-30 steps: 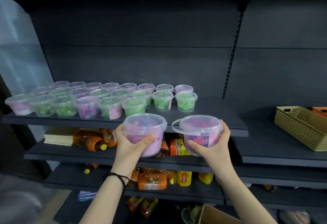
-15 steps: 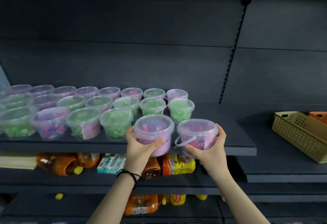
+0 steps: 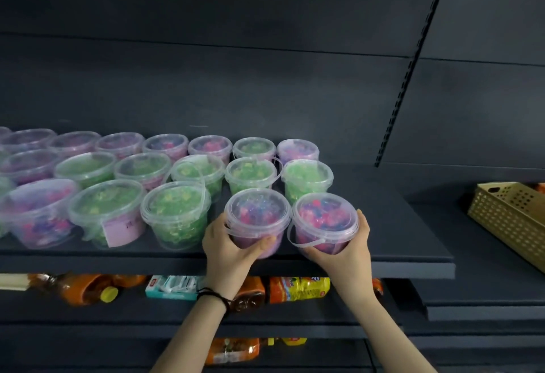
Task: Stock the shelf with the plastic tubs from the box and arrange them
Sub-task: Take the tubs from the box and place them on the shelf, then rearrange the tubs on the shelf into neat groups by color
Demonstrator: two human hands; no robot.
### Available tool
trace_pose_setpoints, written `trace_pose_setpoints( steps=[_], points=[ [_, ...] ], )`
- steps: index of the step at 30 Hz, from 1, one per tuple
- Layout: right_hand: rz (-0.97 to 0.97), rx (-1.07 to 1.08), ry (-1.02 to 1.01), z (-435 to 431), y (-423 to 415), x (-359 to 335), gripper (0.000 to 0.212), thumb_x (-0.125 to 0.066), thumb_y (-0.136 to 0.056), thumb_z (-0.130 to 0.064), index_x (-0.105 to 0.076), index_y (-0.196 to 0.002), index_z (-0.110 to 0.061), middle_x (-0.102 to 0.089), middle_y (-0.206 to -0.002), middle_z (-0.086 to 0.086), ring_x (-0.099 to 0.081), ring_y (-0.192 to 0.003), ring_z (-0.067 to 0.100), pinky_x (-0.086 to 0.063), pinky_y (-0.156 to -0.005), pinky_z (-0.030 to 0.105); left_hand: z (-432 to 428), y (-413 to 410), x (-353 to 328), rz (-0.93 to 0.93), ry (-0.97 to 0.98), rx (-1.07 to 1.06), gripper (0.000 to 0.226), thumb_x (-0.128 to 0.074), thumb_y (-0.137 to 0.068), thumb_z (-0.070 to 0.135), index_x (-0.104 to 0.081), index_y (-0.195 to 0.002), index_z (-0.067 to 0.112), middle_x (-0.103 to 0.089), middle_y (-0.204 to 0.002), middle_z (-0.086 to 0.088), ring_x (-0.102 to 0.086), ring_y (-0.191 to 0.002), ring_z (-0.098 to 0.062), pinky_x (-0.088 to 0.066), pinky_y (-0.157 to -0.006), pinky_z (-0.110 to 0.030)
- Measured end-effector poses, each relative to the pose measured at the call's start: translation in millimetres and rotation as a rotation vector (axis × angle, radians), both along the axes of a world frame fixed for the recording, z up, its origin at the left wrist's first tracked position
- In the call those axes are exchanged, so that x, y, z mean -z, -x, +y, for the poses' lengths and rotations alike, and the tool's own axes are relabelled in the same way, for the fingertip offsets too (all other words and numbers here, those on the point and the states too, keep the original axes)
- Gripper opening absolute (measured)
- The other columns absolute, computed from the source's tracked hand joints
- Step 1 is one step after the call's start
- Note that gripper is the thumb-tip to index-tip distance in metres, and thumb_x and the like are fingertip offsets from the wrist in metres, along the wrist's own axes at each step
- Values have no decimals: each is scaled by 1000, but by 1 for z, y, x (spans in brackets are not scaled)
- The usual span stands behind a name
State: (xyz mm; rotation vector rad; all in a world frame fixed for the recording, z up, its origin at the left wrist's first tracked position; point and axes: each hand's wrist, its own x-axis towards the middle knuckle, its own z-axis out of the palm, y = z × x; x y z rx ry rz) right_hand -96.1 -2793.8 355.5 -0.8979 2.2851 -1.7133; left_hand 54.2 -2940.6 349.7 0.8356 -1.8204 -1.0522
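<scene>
The left tub (image 3: 255,219), gripped by the left hand (image 3: 227,251), and the right tub (image 3: 324,222), gripped by the right hand (image 3: 348,251), are made of clear, glossy plastic, and light is reflected off their smooth lids. The same shiny transparent plastic is seen in the stocked tubs (image 3: 174,213) left of the hands. The shelf (image 3: 398,231) beneath is finished smooth, dark and matt. A thin corded band (image 3: 212,294) is worn at the left wrist. Right of the hands, a perforated basket (image 3: 507,219) is finished in dull tan. Glossy plastic bottles (image 3: 85,287) are seen below.

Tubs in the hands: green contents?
No, the left tub, gripped by the left hand, and the right tub, gripped by the right hand, both show pink and blue pieces.
</scene>
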Motion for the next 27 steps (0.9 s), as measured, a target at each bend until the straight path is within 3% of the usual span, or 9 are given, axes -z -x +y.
trace_pose_setpoints(
  steps=[4, 8, 10, 12, 14, 17, 19, 21, 27],
  points=[
    [65, 89, -85, -8, -2, 1, 130, -84, -44, -65, -12, -147, -32, -46, -141, -6, -46, -130, 20, -40, -108, 48, 6, 5, -4, 61, -98, -62, 115, -86, -50, 45, -28, -143, 9, -47, -131, 2, -48, -121, -11, -40, -101, -27],
    [152, 143, -153, -18, -1, -4, 127, -85, -54, -60, -12, -150, -17, -41, -147, 0, -44, -132, 22, -27, -115, 50, 6, 6, -5, 37, -112, -93, 122, -85, -49, 62, -29, -143, 7, -51, -135, -2, -54, -120, -15, -48, -99, -32],
    [181, 164, -180, -20, -1, -5, 126, -83, -57, -60, -13, -150, -15, -40, -148, 1, -45, -131, 23, -24, -116, 49, 4, 4, -8, 19, -109, -87, 117, -80, -48, 66, -35, -139, 9, -54, -127, 7, -56, -113, -7, -49, -97, -27],
    [189, 156, -194, -20, 0, -4, 127, -82, -57, -61, -11, -151, -13, -39, -149, 2, -44, -132, 24, -22, -117, 48, 4, 1, -10, 29, -99, -56, 111, -82, -49, 64, -39, -136, 10, -56, -114, 17, -55, -99, 11, -45, -86, -6],
    [177, 117, -199, -19, 2, -5, 128, -82, -58, -60, -9, -151, -12, -37, -150, 2, -41, -133, 24, -20, -118, 48, 3, -3, -11, 38, -88, -39, 111, -77, -47, 65, -40, -136, 10, -53, -108, 25, -49, -92, 21, -39, -75, 4],
    [169, 4, -191, -8, 6, -5, 116, -86, -63, -45, -15, -150, -17, -45, -141, -3, -46, -128, 20, -31, -113, 44, -2, -8, -8, -38, -99, -55, 113, -74, -46, 72, -42, -135, 10, -60, -119, 10, -57, -102, 5, -42, -80, -1],
    [154, -80, -159, 4, 7, -3, 100, -87, -66, -31, -27, -146, -23, -52, -128, -12, -50, -118, 9, -43, -103, 35, -3, -12, -5, -100, -86, -65, 115, -70, -47, 80, -43, -136, 12, -61, -125, 2, -59, -112, -10, -48, -92, -19],
    [142, -96, -114, 15, 5, 0, 88, -84, -71, -23, -35, -143, -23, -53, -126, -14, -48, -117, 4, -43, -99, 26, -1, -17, -6, -157, -50, -75, 116, -64, -50, 84, -43, -138, 12, -59, -128, -1, -56, -118, -16, -48, -98, -33],
    [86, 58, 135, 31, -17, -5, 39, -73, -83, -28, -53, -117, -28, -62, -106, -14, -59, -101, 4, -47, -88, 22, 3, -47, -9, -299, 67, -80, 92, -60, -62, 80, -59, -123, 11, -63, -118, -1, -56, -110, -15, -42, -88, -25]
  ],
)
